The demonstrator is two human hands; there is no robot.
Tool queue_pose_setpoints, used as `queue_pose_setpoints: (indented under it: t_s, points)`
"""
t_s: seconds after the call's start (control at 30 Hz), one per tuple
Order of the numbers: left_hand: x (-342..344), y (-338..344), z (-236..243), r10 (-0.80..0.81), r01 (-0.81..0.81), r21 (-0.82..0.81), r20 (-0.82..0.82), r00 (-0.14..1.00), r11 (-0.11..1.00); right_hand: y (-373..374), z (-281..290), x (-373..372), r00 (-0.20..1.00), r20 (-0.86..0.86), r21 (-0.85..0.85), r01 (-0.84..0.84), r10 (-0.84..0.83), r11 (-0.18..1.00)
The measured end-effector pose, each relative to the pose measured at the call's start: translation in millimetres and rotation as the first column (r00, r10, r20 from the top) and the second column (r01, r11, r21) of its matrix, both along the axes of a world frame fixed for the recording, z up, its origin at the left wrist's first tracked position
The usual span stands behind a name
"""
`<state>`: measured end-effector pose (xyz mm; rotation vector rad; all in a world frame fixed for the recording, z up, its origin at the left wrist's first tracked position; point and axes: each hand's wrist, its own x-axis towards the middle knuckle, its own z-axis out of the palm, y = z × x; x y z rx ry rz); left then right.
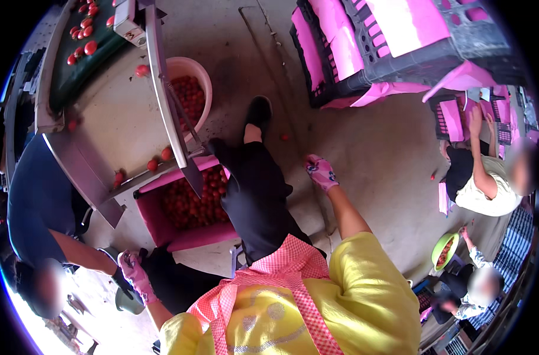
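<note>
My left hand (137,277), in a pink glove, lies beside my left knee near a grey-green bucket (127,302). Its fingers look loosely stretched, with nothing seen in them. Out to the right, over the floor, my right hand (321,171) wears a pink patterned glove. Its fingers are partly bent and apart, and I see nothing held. Between my knees and the sorting chute (112,139) stands a pink-lined crate (157,228) full of small red tomatoes (192,204). A few tomatoes (153,165) sit on the chute's lower edge.
A green conveyor belt (92,65) carries tomatoes at upper left. Beside the chute stands a pale tub (205,89) of tomatoes. Black crates (399,68) with pink liners are stacked upper right. One person (39,195) bends at left; others work at right, near a green basin (438,253).
</note>
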<state>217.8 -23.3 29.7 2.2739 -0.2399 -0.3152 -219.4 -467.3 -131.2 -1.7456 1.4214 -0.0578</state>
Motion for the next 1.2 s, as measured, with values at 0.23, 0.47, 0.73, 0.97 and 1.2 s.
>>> queue_pose_setpoints:
  t_s: [0.23, 0.47, 0.73, 0.97, 1.2]
  points:
    - [-21, -33, 67, -0.199, 0.006, 0.591, 0.262, 0.944, 0.807, -45, -99, 73, 0.954, -0.269, -0.125, -0.168, 0.13, 0.978]
    - [-41, 38, 68, -0.065, -0.176, 0.725, 0.291, 0.954, 0.666, -67, -152, 102, 0.815, -0.475, 0.029, -0.363, 0.332, 0.932]
    - [-25, -4, 56, -0.01, -0.168, 0.643, 0.264, 0.965, 0.747, -89, -180, 50, 0.815, 0.089, 0.557, 0.436, -0.572, 0.707]
    - [-33, 7, 54, -0.011, -0.247, 0.606, 0.39, 0.921, 0.756, -111, 74, 97, 0.547, 0.533, 0.594, 0.301, -0.646, 0.746]
    - [-42, 2, 62, -0.044, -0.202, 0.432, 0.495, 0.868, 0.879, 1, 270, 160, 0.736, 0.613, 0.26, -0.532, 0.288, 0.806]
